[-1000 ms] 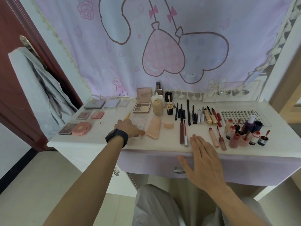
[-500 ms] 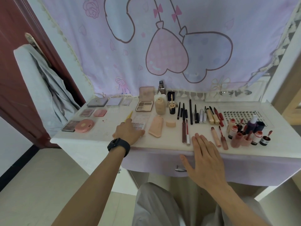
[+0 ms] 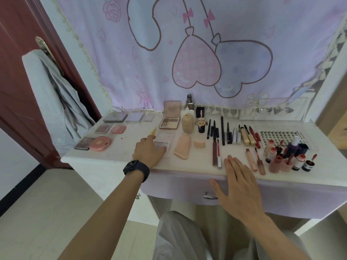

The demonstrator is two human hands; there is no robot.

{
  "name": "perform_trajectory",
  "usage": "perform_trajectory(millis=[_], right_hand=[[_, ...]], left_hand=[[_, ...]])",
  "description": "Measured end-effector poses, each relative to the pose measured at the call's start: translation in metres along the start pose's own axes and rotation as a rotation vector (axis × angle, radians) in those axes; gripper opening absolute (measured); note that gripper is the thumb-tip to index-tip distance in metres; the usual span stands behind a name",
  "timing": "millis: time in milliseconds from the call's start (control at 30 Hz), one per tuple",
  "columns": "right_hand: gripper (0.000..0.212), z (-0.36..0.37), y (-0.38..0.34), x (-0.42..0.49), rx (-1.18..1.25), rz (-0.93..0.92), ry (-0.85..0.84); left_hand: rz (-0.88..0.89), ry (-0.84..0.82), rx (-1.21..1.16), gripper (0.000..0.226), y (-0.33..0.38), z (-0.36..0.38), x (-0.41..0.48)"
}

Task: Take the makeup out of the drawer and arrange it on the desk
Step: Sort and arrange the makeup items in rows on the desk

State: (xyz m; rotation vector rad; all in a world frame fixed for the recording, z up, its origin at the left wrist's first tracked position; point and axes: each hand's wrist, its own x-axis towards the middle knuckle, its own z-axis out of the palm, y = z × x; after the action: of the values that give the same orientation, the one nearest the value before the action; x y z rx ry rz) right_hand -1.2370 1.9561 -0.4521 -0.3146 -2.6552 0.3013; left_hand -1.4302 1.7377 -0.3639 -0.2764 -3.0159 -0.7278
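Makeup laid out in rows across the white surface point(image 3: 105, 160), both hands down near its front edge.

The left hand point(image 3: 149, 152) rests palm down with its fingers over a clear-lidded eyeshadow palette point(image 3: 163, 144), touching it; whether the grip has closed on the palette cannot be told. The right hand point(image 3: 239, 179) lies flat with fingers spread, grip released and holding nothing, over the front edge above the closed drawer point(image 3: 180, 188), whose metal handle point(image 3: 209, 197) shows beside the thumb. Palettes and a round pink compact point(image 3: 100, 143) sit at the left, an open palette point(image 3: 169, 122) and a beige bottle point(image 3: 187, 123) in the middle, dark pencils point(image 3: 222, 133) to their right, and small red-capped bottles point(image 3: 273, 153) at the far right. A black watch point(image 3: 136, 170) is on the left wrist.
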Motion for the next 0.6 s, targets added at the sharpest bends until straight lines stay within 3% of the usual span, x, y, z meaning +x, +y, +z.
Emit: perform_trajectory(millis=[100,200,367,600], right_hand=[[0.077,-0.005,-0.006,0.001,0.101,-0.027,0.096],[0.062,-0.005,-0.026,0.007,0.165,-0.172,0.181],[0.049,0.011,-0.078,0.029,0.120,-0.366,0.107],[0.057,0.053,-0.094,0.040,-0.095,-0.556,0.040]], left_hand=[[0.054,0.069,-0.088,0.055,-0.015,-0.013,-0.001],[0.026,0.150,-0.159,0.044,-0.040,-0.026,-0.001],[-0.156,0.215,-0.122,0.042,-0.089,-0.040,0.006],[-0.300,0.272,-0.020,0.052,-0.138,-0.050,0.021]])
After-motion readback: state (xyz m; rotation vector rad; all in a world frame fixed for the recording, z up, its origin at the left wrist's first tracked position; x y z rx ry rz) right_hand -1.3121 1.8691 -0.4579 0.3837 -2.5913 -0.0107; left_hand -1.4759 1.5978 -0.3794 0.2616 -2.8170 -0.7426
